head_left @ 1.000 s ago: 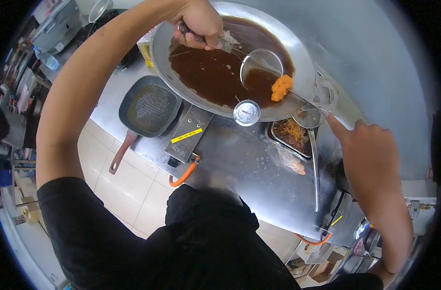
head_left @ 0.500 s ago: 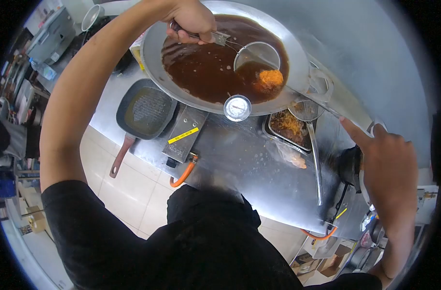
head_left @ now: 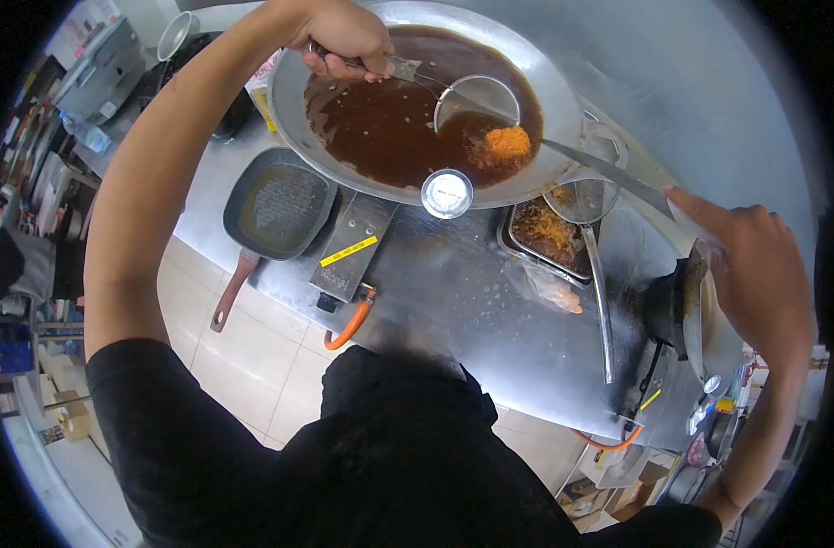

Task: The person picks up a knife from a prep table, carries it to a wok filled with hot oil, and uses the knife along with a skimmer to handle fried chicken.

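Note:
My left hand [head_left: 348, 41] is closed round the handle of a round mesh strainer [head_left: 478, 99], whose bowl is partly in the dark brown oil [head_left: 371, 123]. A bubbling orange lump of food [head_left: 508, 142] lies in the oil just below the strainer's rim. My right hand [head_left: 760, 265] grips a long flat metal utensil [head_left: 613, 173], which crosses the wok's right rim toward the lump. I cannot make out its far end. The wide metal wok [head_left: 294, 123] holds the oil. A dial thermometer [head_left: 447, 194] sits at its near rim.
A square grill pan [head_left: 280, 205] stands left of a metal burner unit [head_left: 348, 251] with an orange hose [head_left: 351, 326]. Right of them are a tray of fried crumbs [head_left: 547, 233], a long-handled strainer [head_left: 598, 292], a clear plastic bag [head_left: 549, 288] and a dark pot [head_left: 665, 310].
My right hand has moved right and slightly down, and the metal utensil has shifted. My left hand and the strainer are slightly further left. The food lump has barely moved.

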{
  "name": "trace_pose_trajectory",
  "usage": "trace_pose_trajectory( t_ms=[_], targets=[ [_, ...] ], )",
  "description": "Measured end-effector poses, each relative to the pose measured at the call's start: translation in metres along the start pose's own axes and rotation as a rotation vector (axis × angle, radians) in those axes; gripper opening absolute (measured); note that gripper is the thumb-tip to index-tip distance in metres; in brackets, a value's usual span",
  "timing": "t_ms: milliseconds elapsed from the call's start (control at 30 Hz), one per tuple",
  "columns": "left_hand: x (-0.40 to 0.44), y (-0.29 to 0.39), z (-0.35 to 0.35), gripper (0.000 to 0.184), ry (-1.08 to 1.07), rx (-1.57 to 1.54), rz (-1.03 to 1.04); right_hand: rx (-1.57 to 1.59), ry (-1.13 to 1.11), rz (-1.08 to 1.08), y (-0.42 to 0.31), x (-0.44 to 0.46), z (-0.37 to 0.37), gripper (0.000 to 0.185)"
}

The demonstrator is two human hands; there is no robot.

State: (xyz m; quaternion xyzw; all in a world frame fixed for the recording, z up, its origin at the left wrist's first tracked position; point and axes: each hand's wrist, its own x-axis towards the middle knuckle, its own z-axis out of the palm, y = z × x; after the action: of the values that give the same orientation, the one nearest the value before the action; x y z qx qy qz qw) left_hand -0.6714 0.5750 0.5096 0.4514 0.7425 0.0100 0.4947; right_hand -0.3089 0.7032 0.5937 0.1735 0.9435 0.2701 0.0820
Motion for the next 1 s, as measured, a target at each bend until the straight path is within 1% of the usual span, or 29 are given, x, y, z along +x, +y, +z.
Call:
trace_pose_trajectory(
  t_ms=[100,167,267,367,467,633,733,833,900,1000],
  targets=[
    [-0.001,-0.002,0.002,0.025,-0.037,-0.042,0.000,0.113,-0.015,-0.040,0.008,0.003,0.002,0.052],
    [-0.004,-0.002,0.003,0.024,-0.042,-0.032,0.019,0.126,-0.009,-0.038,0.010,0.005,0.003,0.051],
    [-0.011,0.001,0.010,0.022,0.078,-0.003,0.029,0.089,0.006,-0.007,0.007,0.005,0.003,0.049],
    [-0.012,-0.001,0.008,0.019,0.036,0.029,0.061,0.096,0.026,-0.001,0.011,0.007,0.005,0.047],
    [-0.011,-0.004,0.006,0.017,0.013,-0.059,0.065,0.118,0.020,0.000,0.014,0.010,0.005,0.047],
    [-0.011,-0.003,0.006,0.019,0.016,-0.070,0.049,0.160,0.025,-0.031,0.018,0.009,0.004,0.049],
    [-0.009,-0.006,0.005,0.020,-0.002,-0.086,0.062,0.133,0.035,-0.104,0.019,0.008,0.003,0.050],
    [-0.006,-0.009,0.003,0.022,-0.020,-0.065,0.051,0.083,-0.023,-0.148,0.010,0.010,-0.005,0.048],
    [-0.004,-0.012,0.000,0.023,-0.034,-0.062,0.048,-0.018,-0.043,-0.114,-0.004,0.009,-0.011,0.046],
    [-0.001,-0.016,-0.002,0.023,-0.057,-0.077,0.069,-0.082,-0.025,-0.056,-0.016,0.007,-0.008,0.052]
  ],
)
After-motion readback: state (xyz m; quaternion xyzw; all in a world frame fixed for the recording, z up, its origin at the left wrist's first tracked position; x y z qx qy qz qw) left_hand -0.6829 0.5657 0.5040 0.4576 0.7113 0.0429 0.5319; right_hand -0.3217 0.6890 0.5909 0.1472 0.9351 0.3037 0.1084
